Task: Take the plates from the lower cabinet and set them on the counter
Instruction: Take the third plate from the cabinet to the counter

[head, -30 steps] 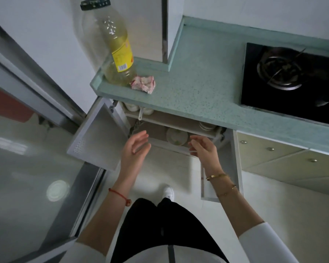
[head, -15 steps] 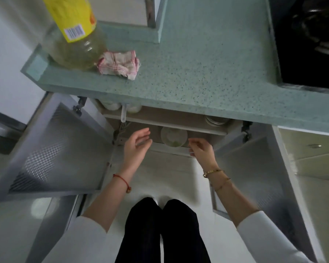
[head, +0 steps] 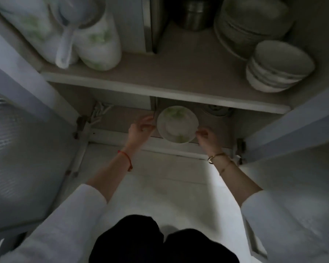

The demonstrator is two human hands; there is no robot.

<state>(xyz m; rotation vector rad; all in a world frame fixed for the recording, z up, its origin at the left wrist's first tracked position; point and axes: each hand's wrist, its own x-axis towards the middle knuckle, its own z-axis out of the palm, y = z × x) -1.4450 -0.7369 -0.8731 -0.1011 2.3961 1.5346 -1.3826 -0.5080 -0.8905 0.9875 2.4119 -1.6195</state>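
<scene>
White plates with a green pattern (head: 177, 126) sit near the front of the lower cabinet's bottom shelf (head: 122, 118); how many are stacked I cannot tell. My left hand (head: 141, 128) curls around the left rim of the plates. On the opposite rim, my right hand (head: 205, 137) pinches the edge. The plates rest on or just above the shelf floor. The counter is out of view.
The upper shelf (head: 160, 88) holds stacked white bowls (head: 277, 67), larger stacked dishes (head: 251, 23), a metal pot (head: 194, 14) and bagged crockery (head: 87, 38). A dark round item (head: 217, 111) lies behind the plates. Open cabinet doors (head: 17, 158) flank both sides.
The view has dropped from above the counter to inside the cabinet. Both hands have moved in from the cabinet's front edge and closed on the rims of the plates.
</scene>
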